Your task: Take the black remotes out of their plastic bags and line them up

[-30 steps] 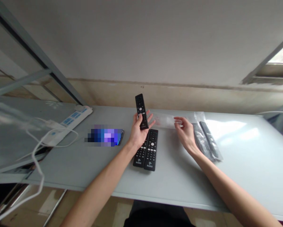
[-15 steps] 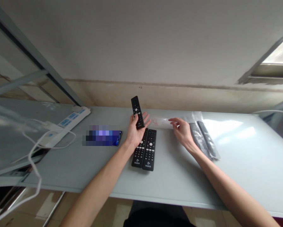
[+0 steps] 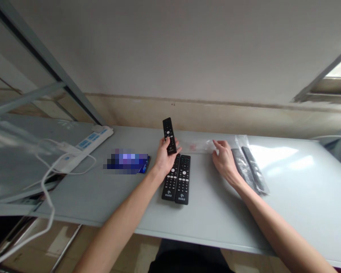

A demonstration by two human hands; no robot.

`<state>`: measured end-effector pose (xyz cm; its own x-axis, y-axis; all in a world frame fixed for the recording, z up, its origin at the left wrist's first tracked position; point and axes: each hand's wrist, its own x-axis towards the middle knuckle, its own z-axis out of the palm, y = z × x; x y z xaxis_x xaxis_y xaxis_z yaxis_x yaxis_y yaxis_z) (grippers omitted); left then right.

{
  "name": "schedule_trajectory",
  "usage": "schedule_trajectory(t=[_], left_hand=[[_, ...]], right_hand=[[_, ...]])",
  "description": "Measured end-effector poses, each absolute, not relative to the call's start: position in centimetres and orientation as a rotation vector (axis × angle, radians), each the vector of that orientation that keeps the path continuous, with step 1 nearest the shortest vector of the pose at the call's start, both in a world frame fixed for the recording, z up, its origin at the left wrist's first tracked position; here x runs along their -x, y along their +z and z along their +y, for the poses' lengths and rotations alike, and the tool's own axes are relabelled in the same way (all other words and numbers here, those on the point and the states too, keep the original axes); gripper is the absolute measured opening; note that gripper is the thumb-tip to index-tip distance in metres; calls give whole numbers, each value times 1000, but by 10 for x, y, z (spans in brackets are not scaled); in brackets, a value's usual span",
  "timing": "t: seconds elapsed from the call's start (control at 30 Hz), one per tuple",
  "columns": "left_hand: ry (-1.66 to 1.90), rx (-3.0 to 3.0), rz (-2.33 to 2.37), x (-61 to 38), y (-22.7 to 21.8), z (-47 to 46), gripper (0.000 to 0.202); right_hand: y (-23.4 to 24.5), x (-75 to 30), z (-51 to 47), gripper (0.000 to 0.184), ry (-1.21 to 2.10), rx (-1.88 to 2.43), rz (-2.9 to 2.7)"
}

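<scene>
A black remote control (image 3: 169, 134) is in my left hand (image 3: 165, 154), tilted upward with the thumb pressed on its face. Below that hand, two more black remotes lie side by side: the left remote (image 3: 170, 184), whose top is partly hidden by the hand, and the right remote (image 3: 183, 180). My right hand (image 3: 225, 159) is low over the table, thumb and index finger apart, fingertips beside the end of a clear plastic bag (image 3: 197, 146). Whether they touch the bag is hard to tell. Right of this hand lie bagged remotes (image 3: 251, 167) in clear plastic.
A phone (image 3: 143, 165) with a lit, partly blurred screen lies left on the grey table (image 3: 210, 220). Farther left are a white power strip (image 3: 87, 146) and a white cable (image 3: 46, 189). A wall (image 3: 187, 117) borders the table's back edge.
My right hand has moved slightly right, and more of the clear bag now shows. My left hand still holds the remote, in nearly the same place. The whole view has shifted slightly.
</scene>
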<state>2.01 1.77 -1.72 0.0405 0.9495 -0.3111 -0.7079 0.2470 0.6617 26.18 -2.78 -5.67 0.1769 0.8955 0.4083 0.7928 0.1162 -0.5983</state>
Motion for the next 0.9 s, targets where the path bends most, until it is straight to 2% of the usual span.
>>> schedule_trajectory(t=[0.13,0.3,0.47,0.6,0.9], left_hand=[[1309,-369,779,-20,-16,16,28],[1330,-376,671,-21,-14,15,24],[1315,-337,729,-19,-17,18,21],[1297,-328,768,-17,-20,19,22],[1299,-426,757,-14,-16,18,32]], right_hand=[[-58,-258,-30,42,152,1670,-1726],[-55,-256,-30,38,126,1680,-1770],[-49,-254,-33,46,60,1642,-1766],[-51,-245,-39,51,130,1552,-1920],[-64,-243,-44,55,165,1725,-1973]])
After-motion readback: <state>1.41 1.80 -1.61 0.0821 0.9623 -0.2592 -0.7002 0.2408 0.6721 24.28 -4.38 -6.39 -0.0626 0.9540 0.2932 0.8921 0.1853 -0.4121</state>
